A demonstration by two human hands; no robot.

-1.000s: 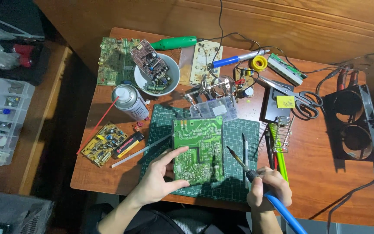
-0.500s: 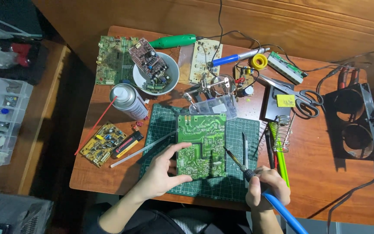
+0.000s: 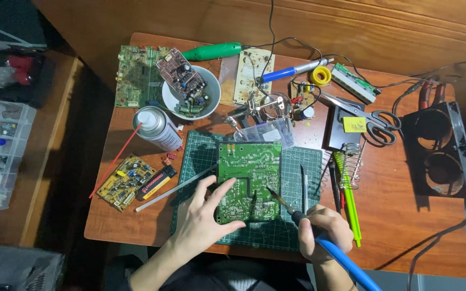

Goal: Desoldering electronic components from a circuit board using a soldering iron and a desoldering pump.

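Now, soldering iron tip on a green circuit board.

Lying on the cutting mat [image 3: 292,237], the green circuit board [image 3: 249,180] sits just ahead of both hands. Left hand [image 3: 203,218] lies open, fingers spread on the board's lower left edge. Right hand [image 3: 324,231] is curled around the blue-handled soldering iron [image 3: 303,221], tip angled onto the board.
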